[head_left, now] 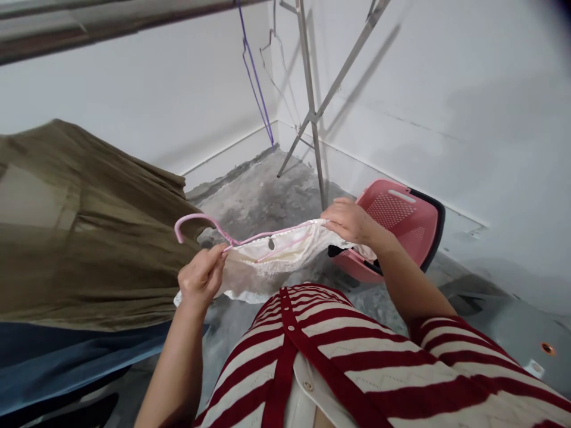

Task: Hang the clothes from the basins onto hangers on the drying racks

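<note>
A white lace-trimmed garment (254, 279) is stretched between my two hands in front of my body, with a pink hanger (196, 217) partly inside its neckline. The hook of the hanger points left. My left hand (203, 276) is closed, pinching the garment's edge and the hanger just below the hook. At the other end, my right hand (350, 222) is closed around the garment's lace edge, near the far tip of the hanger. Cloth and fingers hide both hanger ends.
A pink laundry basket (419, 232) with some cloth in it stands at the right wall. Olive clothing (102, 238) and blue clothing (89, 362) hang at left. A metal rack (314, 119) and a purple hanger (256, 77) are ahead, under a rail (111, 27).
</note>
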Motion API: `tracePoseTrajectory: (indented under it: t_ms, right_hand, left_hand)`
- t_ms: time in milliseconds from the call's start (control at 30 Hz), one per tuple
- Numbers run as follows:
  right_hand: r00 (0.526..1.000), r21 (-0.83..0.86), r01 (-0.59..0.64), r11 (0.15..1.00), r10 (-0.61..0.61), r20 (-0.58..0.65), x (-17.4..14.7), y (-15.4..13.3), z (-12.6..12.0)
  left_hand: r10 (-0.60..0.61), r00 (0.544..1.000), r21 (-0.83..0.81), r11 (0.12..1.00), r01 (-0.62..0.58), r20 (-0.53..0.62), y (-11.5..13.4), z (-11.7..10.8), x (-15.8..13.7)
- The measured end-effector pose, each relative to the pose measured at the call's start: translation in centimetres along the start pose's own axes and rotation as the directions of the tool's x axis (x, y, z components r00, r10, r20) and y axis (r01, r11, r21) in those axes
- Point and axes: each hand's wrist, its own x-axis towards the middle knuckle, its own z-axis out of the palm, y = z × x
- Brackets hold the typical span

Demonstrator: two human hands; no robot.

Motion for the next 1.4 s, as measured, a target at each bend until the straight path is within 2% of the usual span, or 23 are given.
tracePoseTrajectory:
  t_ms: [167,267,400,500,567,600,700,767,833,1000,1067,1100,1133,1200,1267,1333,1400]
  right_hand:
    - [0.991,0.078,0.108,0.991,-0.114,0.07,0.8,-1.0,0.3]
    - [0.991,0.086,0.113,0.99,-0.119,0.064,1.4,-1.6,0.8]
    - [0.999,0.048,0.008,0.999,-0.006,-0.034,1.5,-1.3,0.3]
    - [0.981,0.13,-0.142,0.981,0.158,-0.115,0.6,0.0,-1.2]
    - [0.95,0.197,-0.249,0.948,0.279,-0.142,-0.5,0.9,-2.4]
    - [0.929,0.221,-0.295,0.929,0.333,-0.158,-1.0,1.3,-2.8]
    - [0.877,0.287,-0.388,0.876,0.447,-0.176,-2.0,2.1,-3.2]
    - [0.863,0.336,-0.425,0.84,0.488,-0.129,-2.1,2.2,-2.9]
    - [0.849,0.387,-0.459,0.8,0.523,-0.075,-1.6,1.9,-2.2]
    - [0.761,0.47,-0.537,0.701,0.642,-0.089,0.4,0.4,0.3]
    - [0.738,0.568,-0.536,0.625,0.673,-0.045,1.4,-0.3,1.4]
    - [0.739,0.648,-0.526,0.55,0.673,0.029,2.0,-0.8,1.9]
    - [0.747,0.729,-0.521,0.444,0.651,0.137,2.6,-1.3,2.5]
    - [0.765,0.828,-0.527,0.192,0.531,0.365,4.1,-2.4,3.4]
    - [0.783,0.852,-0.523,0.011,0.402,0.475,5.7,-3.7,4.0]
    - [0.812,0.878,-0.476,-0.039,0.365,0.456,7.5,-5.1,4.0]
    - [0.847,0.913,-0.407,-0.011,0.37,0.382,9.4,-6.7,3.6]
  left_hand:
    - [0.01,0.997,0.005,1.0,-0.011,0.076,0.2,0.4,-0.1]
    - [0.003,0.995,0.01,1.0,-0.004,0.101,0.5,0.9,0.0]
    - [-0.055,0.979,-0.009,0.998,0.058,0.196,-0.4,-0.1,0.7]
    - [-0.204,0.958,0.01,0.978,0.206,0.203,-2.3,-2.2,0.7]
    - [-0.346,0.916,-0.04,0.932,0.361,0.205,-3.7,-3.4,0.0]
    - [-0.427,0.879,-0.091,0.887,0.453,0.212,-4.3,-3.8,-0.5]
    - [-0.657,0.731,-0.241,0.691,0.681,0.184,-5.6,-3.7,-1.7]
    - [-0.747,0.658,-0.287,0.613,0.737,0.096,-6.2,-3.3,-2.0]
    - [-0.786,0.617,-0.303,0.578,0.757,0.041,-6.8,-2.7,-2.2]
    - [-0.827,0.555,-0.286,0.511,0.811,0.094,-7.1,-1.1,-3.8]
    - [-0.827,0.543,-0.28,0.493,0.824,0.143,-6.3,0.0,-5.4]
    - [-0.825,0.535,-0.276,0.48,0.833,0.179,-5.8,0.6,-6.3]
    - [-0.822,0.525,-0.272,0.465,0.842,0.22,-5.2,1.2,-7.2]
    - [-0.812,0.511,-0.269,0.444,0.855,0.283,-3.8,2.6,-9.0]
    - [-0.798,0.492,-0.273,0.416,0.867,0.348,-2.3,3.8,-10.6]
    - [-0.785,0.468,-0.281,0.381,0.881,0.406,-1.0,4.8,-12.0]
    - [-0.774,0.445,-0.289,0.345,0.893,0.45,-0.1,5.2,-13.2]
